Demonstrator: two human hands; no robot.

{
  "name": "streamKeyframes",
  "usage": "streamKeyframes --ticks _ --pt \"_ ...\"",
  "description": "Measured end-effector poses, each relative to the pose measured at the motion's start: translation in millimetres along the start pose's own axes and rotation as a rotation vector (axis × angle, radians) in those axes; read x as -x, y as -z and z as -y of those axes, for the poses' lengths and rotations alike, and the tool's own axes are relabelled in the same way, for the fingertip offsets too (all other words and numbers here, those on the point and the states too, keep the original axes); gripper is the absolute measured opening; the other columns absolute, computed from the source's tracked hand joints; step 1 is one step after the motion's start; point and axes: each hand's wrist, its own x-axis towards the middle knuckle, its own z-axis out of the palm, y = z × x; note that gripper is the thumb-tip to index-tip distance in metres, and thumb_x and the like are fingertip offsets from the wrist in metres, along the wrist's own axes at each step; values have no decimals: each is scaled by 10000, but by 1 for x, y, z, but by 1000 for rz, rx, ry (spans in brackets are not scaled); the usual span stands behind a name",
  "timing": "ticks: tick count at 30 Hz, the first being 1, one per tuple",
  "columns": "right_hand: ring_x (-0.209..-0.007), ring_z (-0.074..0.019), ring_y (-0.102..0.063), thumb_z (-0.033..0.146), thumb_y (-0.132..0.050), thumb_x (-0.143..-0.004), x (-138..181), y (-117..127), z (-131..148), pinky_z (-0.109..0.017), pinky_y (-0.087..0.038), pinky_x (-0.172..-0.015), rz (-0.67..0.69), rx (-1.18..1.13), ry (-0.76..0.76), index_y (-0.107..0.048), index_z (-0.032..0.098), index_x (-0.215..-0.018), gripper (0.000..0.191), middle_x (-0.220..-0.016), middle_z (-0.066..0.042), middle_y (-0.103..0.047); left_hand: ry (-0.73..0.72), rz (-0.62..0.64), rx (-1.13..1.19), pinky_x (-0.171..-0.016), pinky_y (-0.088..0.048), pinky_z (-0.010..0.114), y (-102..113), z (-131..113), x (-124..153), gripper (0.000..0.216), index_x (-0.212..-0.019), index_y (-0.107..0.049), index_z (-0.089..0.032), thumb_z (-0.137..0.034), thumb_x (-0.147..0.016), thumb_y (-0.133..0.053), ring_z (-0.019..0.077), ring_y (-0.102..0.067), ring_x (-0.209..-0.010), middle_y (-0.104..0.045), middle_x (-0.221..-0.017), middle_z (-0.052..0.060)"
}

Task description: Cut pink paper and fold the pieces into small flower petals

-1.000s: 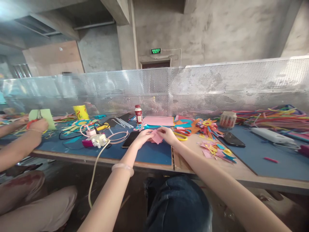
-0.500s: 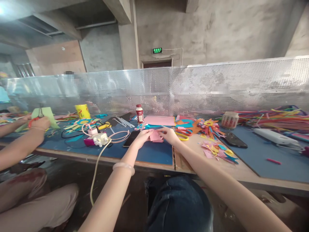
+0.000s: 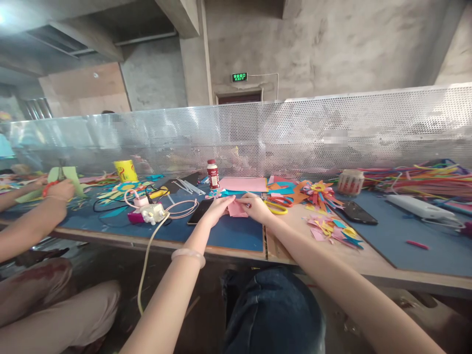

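Left hand and right hand pinch pink paper above blue mat.

Bare mat on the near side of the paper is wide open. Phone crowds the left, scissors the right, and the bottle and pink sheet sit behind it.

At the far side rises a bare grey concrete wall, with a thick concrete beam overhead. A green lit exit sign hangs above a dark doorway. A brown plywood panel covers the far left. A silver perforated metal screen lines the far edge of the long wooden workbench, which is topped with blue mats. Light glares from the upper left. The near floor is dark and dusty.
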Motion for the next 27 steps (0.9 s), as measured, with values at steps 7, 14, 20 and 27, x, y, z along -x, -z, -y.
streamKeyframes --ticks 7,14,20,27 --pt "-810 -145 -574 188 -506 -750 -5 0 1 -261 -438 -751 44 -303 -247 -688 172 -864 216 -863 -44 -646 -41 0 -52 -741 -451 289 3 4 -1 356 -913 -639 -142 -409 -677 -639 171 -600 -799 -644 -876 70" --pt "-679 -144 -561 379 -569 -718 -3 0 -6 -256 -425 -645 86 -437 -388 -686 139 -865 304 -769 -41 -657 -91 112 -175 -891 -391 350 3 4 0 488 -1130 -574 -165 -417 -714 -607 227 -538 -1027 -620 -1082 103" --pt "-463 -106 -467 454 -580 -699 -1 5 2 -239 -380 -503 164 -505 -408 -699 115 -837 385 -480 10 -530 -59 120 -214 -913 -377 373 2 0 3 541 -1224 -492 -215 -431 -736 -581 237 -509 -1078 -596 -1131 88" --pt "-503 -103 -478 427 -608 -668 -3 2 -3 -231 -389 -514 63 -496 -443 -698 123 -788 339 -568 -7 -586 -31 44 -216 -844 -433 351 -1 0 2 487 -1076 -579 -144 -405 -672 -656 216 -592 -929 -661 -955 96"
